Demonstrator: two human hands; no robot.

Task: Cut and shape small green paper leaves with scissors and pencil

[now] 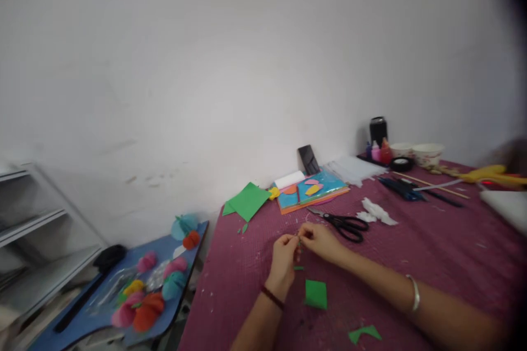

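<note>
My left hand (284,258) and my right hand (319,240) meet over the maroon table, fingertips pinched close together. Something small and dark green seems to be between them, but the fingers mostly cover it. Just below lies a thin green strip (298,268), and nearer me a green square (315,294). A curved green scrap (364,333) sits at the front. Black-handled scissors (343,224) rest just beyond my right hand.
Green sheets (249,201) and a stack of coloured sheets (317,189) lie at the back, near a phone (308,159). White tissue (376,212), black tape (401,164) and paint bottles (385,152) are to the right. Colourful felt-like pieces (148,311) cover a blue board (88,315) at left.
</note>
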